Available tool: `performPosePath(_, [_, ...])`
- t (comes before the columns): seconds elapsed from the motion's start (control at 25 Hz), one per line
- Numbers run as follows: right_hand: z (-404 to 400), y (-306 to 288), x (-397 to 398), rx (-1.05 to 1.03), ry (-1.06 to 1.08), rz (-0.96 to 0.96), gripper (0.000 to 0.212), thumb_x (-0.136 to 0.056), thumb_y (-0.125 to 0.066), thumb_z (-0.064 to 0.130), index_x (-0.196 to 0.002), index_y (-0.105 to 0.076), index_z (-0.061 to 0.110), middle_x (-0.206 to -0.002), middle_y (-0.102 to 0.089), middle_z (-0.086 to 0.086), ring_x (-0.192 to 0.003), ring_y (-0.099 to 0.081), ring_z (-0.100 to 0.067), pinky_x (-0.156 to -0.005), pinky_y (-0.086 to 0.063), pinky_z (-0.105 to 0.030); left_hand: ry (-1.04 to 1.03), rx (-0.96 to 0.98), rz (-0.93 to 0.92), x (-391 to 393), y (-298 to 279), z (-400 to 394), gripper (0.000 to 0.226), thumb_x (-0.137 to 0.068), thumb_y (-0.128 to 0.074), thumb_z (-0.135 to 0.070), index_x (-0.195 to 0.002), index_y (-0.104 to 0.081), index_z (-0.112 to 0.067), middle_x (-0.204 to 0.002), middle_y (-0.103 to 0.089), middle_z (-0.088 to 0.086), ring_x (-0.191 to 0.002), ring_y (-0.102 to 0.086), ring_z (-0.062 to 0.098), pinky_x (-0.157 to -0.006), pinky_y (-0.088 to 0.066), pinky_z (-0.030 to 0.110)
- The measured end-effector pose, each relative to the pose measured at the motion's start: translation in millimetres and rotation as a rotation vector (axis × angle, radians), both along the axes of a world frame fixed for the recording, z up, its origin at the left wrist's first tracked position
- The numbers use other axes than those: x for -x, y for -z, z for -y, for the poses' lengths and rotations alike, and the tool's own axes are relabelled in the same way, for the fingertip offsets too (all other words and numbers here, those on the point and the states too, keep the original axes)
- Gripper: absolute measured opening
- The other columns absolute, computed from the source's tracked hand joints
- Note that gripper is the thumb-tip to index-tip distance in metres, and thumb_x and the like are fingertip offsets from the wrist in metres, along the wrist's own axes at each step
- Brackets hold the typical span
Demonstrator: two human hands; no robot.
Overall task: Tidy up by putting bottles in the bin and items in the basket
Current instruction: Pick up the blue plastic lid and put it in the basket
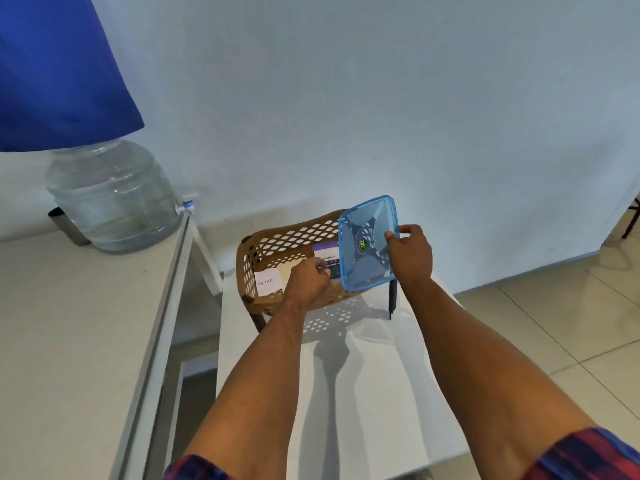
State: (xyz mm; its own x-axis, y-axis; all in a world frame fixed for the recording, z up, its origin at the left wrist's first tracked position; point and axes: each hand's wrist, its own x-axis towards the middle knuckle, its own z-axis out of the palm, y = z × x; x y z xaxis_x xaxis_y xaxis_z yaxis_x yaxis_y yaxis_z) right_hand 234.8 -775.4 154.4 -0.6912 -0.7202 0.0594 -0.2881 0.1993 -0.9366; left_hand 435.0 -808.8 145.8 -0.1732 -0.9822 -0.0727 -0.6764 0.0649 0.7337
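Your right hand (410, 256) pinches the blue lid (367, 242) by its right edge, thumb on top, tilted over the basket's (277, 237) right end. Your left hand (306, 280) is inside the basket w/ fingers closed on a purple-white card (325, 252). White paper (268, 282) lies at the basket's left. Basket sits on the low table (346, 393).

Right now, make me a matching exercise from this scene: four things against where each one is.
Things:
1. blue lid
2. brown basket
3. water jug
4. white paper slip

Places:
A. on the left counter
B. lying inside the basket
C. held in the right hand
D. on the small white table

Pairs: 1-C, 2-D, 3-A, 4-B
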Motion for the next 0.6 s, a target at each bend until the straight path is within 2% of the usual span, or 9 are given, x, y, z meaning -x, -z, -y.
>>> performPosePath(0.12, [51.3,0.6,18.3,-0.089,-0.033,-0.132,0.034,-0.098,-0.056,0.040,-0.125,-0.054,0.020,-0.111,-0.071,-0.006,-0.096,-0.068,-0.027,-0.074,-0.044,-0.031,0.007,0.018,0.170,14.1,8.6,31.1,0.029,-0.094,-0.061,-0.021,-0.121,-0.069,-0.016,-0.119,-0.070,0.008,-0.107,-0.065,0.025,-0.096,-0.054,0.041])
performPosePath(0.28, [107.4,8.1,35.8,-0.177,-0.139,-0.294,0.028,-0.100,-0.052,0.039,-0.120,-0.050,0.020,-0.105,-0.071,-0.007,-0.088,-0.070,-0.027,-0.078,-0.057,-0.040,0.041,-0.028,0.451,36.6,18.5,68.3,0.042,-0.095,-0.063,-0.030,-0.136,-0.059,-0.021,-0.134,-0.062,0.007,-0.120,-0.059,0.026,-0.099,-0.053,0.041])
performPosePath(0.44, [142.1,27.1,43.4,-0.300,-0.278,-0.371,0.031,-0.099,-0.052,0.039,-0.123,-0.051,0.019,-0.104,-0.070,-0.006,-0.089,-0.068,-0.024,-0.073,-0.053,-0.035,0.022,-0.136,0.579,64.3,36.2,99.9,0.071,-0.090,-0.068,-0.044,-0.152,-0.036,-0.030,-0.154,-0.037,0.010,-0.137,-0.045,0.032,-0.106,-0.047,0.048])
performPosePath(0.52, [151.7,36.9,45.2,-0.354,-0.300,-0.404,0.035,-0.099,-0.052,0.038,-0.127,-0.051,0.017,-0.107,-0.069,-0.006,-0.092,-0.068,-0.024,-0.070,-0.049,-0.033,-0.018,-0.203,0.623,77.1,44.2,113.2,0.083,-0.086,-0.068,-0.055,-0.155,-0.027,-0.032,-0.158,-0.027,0.013,-0.140,-0.038,0.036,-0.106,-0.043,0.049])
performPosePath(0.6, [159.1,47.0,47.1,-0.416,-0.305,-0.440,0.037,-0.099,-0.052,0.035,-0.130,-0.052,0.014,-0.111,-0.069,-0.007,-0.096,-0.067,-0.026,-0.068,-0.044,-0.032,-0.060,-0.248,0.637,85.6,55.1,126.0,0.089,-0.082,-0.069,-0.061,-0.154,-0.025,-0.032,-0.158,-0.024,0.016,-0.140,-0.036,0.038,-0.105,-0.043,0.050])
